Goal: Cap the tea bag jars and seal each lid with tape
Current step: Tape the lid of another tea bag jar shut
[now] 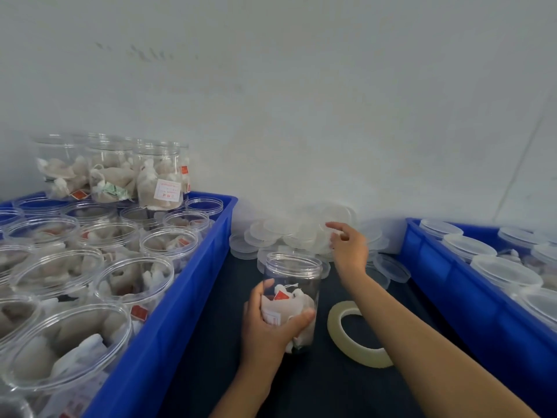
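From where I sit, the left crate [187, 297] runs off the left and bottom edges of the frame, so I can't count its jars. The right crate [470, 303] is cut by the right edge, and its far jars blur together. My left hand [268, 324] covers the lower front of the open jar [294, 285], hiding most of the tea bags inside; the print on the red tag is too small to read. My right forearm crosses the tape roll [346, 327] and hides its right side. At the lid pile [289, 233] I can't tell whether my right hand [349, 245] actually pinches a lid; the clear lids melt into each other. The label on the stacked jar [159, 179] at upper left is unreadable.
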The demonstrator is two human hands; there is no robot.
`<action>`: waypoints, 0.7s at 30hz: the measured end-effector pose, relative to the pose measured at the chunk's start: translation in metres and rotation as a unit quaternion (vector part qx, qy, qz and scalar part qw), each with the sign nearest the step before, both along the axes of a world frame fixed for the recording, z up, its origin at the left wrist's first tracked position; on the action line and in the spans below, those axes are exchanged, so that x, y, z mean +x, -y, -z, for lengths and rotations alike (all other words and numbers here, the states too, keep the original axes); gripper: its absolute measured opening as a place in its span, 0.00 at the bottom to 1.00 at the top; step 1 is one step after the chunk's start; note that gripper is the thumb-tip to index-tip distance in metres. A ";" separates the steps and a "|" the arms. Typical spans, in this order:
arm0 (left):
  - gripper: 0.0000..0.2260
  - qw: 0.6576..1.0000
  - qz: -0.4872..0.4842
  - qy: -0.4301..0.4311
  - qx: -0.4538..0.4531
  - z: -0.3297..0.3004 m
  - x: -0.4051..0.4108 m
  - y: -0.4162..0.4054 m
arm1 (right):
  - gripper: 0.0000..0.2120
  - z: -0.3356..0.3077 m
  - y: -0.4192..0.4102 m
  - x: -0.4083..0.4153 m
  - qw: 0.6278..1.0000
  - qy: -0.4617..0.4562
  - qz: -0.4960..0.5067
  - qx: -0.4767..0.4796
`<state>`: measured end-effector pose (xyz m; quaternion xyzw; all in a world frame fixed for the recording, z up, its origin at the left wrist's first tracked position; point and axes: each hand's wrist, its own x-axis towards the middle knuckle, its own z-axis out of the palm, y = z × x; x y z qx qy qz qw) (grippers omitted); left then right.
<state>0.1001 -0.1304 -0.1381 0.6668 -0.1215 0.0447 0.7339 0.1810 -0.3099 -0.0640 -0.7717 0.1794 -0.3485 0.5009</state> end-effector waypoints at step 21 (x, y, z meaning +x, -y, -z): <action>0.37 0.983 0.032 0.108 0.142 -0.011 -0.025 0.008 | 0.15 -0.010 -0.017 -0.131 0.925 0.088 -0.346 -0.132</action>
